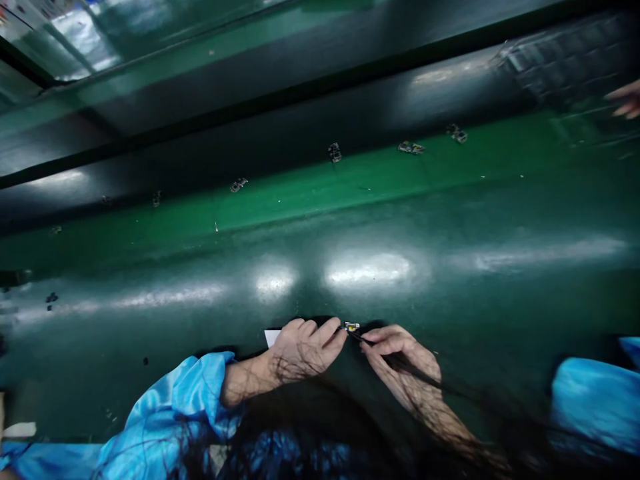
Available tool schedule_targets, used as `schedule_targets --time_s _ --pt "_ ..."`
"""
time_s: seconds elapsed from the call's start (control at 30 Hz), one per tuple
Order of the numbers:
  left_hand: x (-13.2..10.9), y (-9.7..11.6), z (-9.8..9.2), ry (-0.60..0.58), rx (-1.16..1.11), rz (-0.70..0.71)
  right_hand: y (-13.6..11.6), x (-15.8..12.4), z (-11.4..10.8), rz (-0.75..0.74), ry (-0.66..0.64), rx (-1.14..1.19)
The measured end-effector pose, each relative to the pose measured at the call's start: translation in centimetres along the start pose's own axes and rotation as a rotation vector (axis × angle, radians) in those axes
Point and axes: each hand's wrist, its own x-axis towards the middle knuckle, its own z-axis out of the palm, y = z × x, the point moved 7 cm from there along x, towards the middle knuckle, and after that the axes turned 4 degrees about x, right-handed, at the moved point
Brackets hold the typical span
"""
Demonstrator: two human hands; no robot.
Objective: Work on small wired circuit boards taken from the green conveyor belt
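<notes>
My left hand (pixel 305 350) and my right hand (pixel 400 357) meet at the near edge of a green work surface (pixel 380 220). Between their fingertips sits a tiny metal part (pixel 352 327) with a yellow spot. The fingers of my left hand are curled, its thumb and forefinger pinching the part. My right hand pinches a thin dark tool or wire (pixel 365 340) whose tip touches the part. A white slip (pixel 273 337) shows behind my left hand. Blue sleeves cover both arms.
Several small metal parts (pixel 335 153) lie spaced along a green strip beside a dark belt (pixel 300 127). Another person's fingers (pixel 625 100) reach in at the far right edge. Dark hair strands hang across the bottom of the view.
</notes>
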Motion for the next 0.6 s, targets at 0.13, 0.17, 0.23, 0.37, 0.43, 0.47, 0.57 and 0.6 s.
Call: schedule_targets --time_s 0.13,0.17,0.23,0.37,0.43,0.47,0.57,0.6 --pt "-0.38 0.32 0.70 -0.029 0.007 0.022 -0.06 -0.10 0.13 -0.009 -0.006 -0.004" --pt "-0.44 0.35 0.82 -0.020 0.001 0.019 -0.10 -0.12 0.13 -0.011 -0.005 -0.009" --pt "-0.49 0.32 0.98 0.008 -0.014 0.006 -0.18 -0.14 0.14 -0.016 -0.004 -0.018" --pt "-0.46 0.24 1.06 0.060 -0.064 0.002 -0.31 -0.11 0.14 -0.024 -0.005 -0.029" --pt "-0.46 0.20 1.01 0.075 -0.082 0.003 -0.35 -0.08 0.13 -0.026 -0.003 -0.029" --pt "-0.47 0.18 0.99 0.077 -0.085 0.001 -0.36 -0.06 0.14 -0.026 -0.003 -0.028" --pt "-0.54 0.16 0.85 0.091 -0.092 -0.004 -0.44 -0.04 0.20 -0.031 0.001 -0.022" --pt "-0.57 0.15 0.76 0.104 -0.093 -0.009 -0.47 -0.05 0.21 -0.033 0.005 -0.018"
